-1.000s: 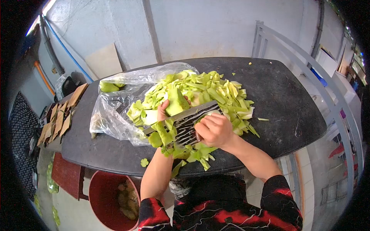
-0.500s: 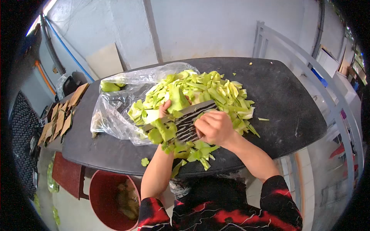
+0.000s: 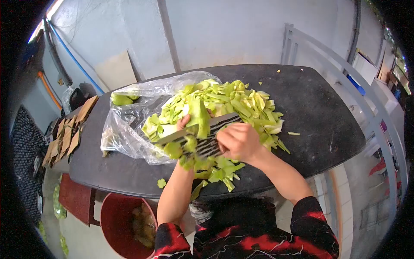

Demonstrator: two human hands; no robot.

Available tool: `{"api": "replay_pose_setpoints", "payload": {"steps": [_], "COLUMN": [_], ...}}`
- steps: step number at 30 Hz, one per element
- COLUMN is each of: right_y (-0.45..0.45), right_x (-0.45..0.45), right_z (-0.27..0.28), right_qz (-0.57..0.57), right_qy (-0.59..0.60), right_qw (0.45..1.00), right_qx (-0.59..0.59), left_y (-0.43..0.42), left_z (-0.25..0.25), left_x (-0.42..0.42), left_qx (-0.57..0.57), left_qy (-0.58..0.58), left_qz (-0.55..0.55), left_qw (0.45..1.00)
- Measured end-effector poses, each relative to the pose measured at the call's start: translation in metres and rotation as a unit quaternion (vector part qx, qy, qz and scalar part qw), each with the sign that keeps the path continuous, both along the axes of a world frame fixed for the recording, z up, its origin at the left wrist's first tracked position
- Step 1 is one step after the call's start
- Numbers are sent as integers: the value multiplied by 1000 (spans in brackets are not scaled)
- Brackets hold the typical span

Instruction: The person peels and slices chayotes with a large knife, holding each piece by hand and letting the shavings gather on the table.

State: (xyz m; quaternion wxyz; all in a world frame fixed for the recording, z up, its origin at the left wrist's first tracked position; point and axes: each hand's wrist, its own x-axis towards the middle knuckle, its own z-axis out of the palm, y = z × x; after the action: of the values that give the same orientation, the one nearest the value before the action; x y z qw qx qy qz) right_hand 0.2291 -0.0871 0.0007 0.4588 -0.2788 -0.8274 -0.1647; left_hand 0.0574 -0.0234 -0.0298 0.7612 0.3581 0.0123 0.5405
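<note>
A broad-bladed cleaver (image 3: 209,144) with dark stripes across its blade is in my right hand (image 3: 239,140), whose fingers wrap round the handle. My left hand (image 3: 184,122), partly hidden behind the blade, grips a pale green chayote (image 3: 198,114) that stands upright above the cleaver. Green slices lie on or against the blade, blurred by motion. Behind and around my hands spreads a large heap of cut green pieces (image 3: 254,108). More pieces (image 3: 223,170) lie at the table's near edge, under the cleaver.
A clear plastic bag (image 3: 125,129) with whole chayotes (image 3: 122,99) lies at the left of the dark table (image 3: 319,116). Below the table's front edge stands a red bucket (image 3: 110,224) with scraps inside. A grey metal rail (image 3: 336,56) runs along the right.
The cleaver has shifted slightly against the chayote, and the green slices on its blade have moved and blurred. Both hands stay in nearly the same place and keep their holds.
</note>
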Motion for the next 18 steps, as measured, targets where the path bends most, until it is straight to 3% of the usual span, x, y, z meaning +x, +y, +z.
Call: {"api": "replay_pose_setpoints", "payload": {"steps": [2,4,6,9,14,16,17,18], "right_y": [-3,8,41,49,38,26,21,15], "right_x": [-4,7,26,45,34,22,16,11], "right_z": [1,-4,-20,-16,-6,1,1,2], "right_qz": [-4,-19,-135,-142,-112,-94,-61,-28], "right_qy": [-6,-23,-15,18,39,22,-2,-25], "right_qw": [1000,999,986,985,988,993,995,996], "right_qx": [17,-13,-97,-99,-99,-73,-74,-76], "left_y": [-5,-6,-14,-16,-8,1,-3,14], "left_z": [3,-3,12,20,7,-5,-10,-33], "left_x": [1,7,13,10,10,12,6,3], "left_qx": [4,-45,-152,-124,-113,-89,-13,-83], "left_qy": [12,-84,-11,8,41,-10,-20,4], "left_qz": [-12,11,138,113,134,141,63,67], "left_qw": [1000,995,979,986,984,986,998,994]}}
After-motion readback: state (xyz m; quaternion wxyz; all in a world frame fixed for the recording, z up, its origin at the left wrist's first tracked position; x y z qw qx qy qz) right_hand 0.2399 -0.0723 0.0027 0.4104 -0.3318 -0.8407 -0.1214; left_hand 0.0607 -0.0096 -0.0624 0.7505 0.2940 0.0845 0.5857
